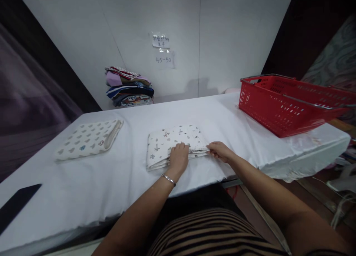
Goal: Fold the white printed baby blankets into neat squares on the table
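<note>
A folded white cloth [160,141] with small printed figures lies on the table in front of me, its layered edges facing my body. My left hand [178,158], with a bracelet at the wrist, rests on the near part of this cloth, its fingers laid over the top. At the cloth's right near corner, my right hand [219,151] pinches the edge between thumb and fingers. Farther left lies a second folded cloth [90,139], white with grey patterns, apart from both hands.
White fabric covers the table [125,189]. A red plastic basket [278,105] with metal handles stands at the right. Folded fabrics [129,87] are stacked at the back left, below paper signs [164,59] on the wall. A dark flat object [18,206] lies at the left edge.
</note>
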Available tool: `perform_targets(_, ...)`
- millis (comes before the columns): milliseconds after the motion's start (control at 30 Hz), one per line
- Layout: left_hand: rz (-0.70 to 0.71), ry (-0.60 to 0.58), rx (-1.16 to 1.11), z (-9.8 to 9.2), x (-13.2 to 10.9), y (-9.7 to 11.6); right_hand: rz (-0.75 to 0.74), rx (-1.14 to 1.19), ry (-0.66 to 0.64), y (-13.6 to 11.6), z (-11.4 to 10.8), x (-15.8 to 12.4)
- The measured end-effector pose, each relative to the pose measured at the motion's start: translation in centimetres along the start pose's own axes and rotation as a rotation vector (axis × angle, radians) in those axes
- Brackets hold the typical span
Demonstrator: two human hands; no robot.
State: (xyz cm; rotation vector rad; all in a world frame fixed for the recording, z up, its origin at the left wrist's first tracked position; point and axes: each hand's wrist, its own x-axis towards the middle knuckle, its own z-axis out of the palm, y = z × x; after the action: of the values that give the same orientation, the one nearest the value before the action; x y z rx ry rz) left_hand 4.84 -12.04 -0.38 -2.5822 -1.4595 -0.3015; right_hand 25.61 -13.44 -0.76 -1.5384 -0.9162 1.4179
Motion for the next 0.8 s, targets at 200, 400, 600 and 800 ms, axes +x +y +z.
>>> perform_targets(200, -0.038, -0.016, 0.035, -0.6, -1.7, -4.3, -0.018, -0.1, 0.017, 0.4, 0.1, 0.2)
perform_targets(400, -0.05, -0.006, -0.032, 0.1, -3.7, -6.4, -0.048, -0.187, 0.034, 0.1, 0.4, 0.3)
perform_targets(600, -0.044, 0.039, -0.063, 0.3, -4.4, -6.9, -0.056, -0.235, 0.031, -0.4, 0.5, 0.1)
perform_targets(800, -0.084, 0.045, -0.043, -0.2, -4.7, -7.4, -0.022, -0.309, 0.03, -0.3, 0.3, -0.1)
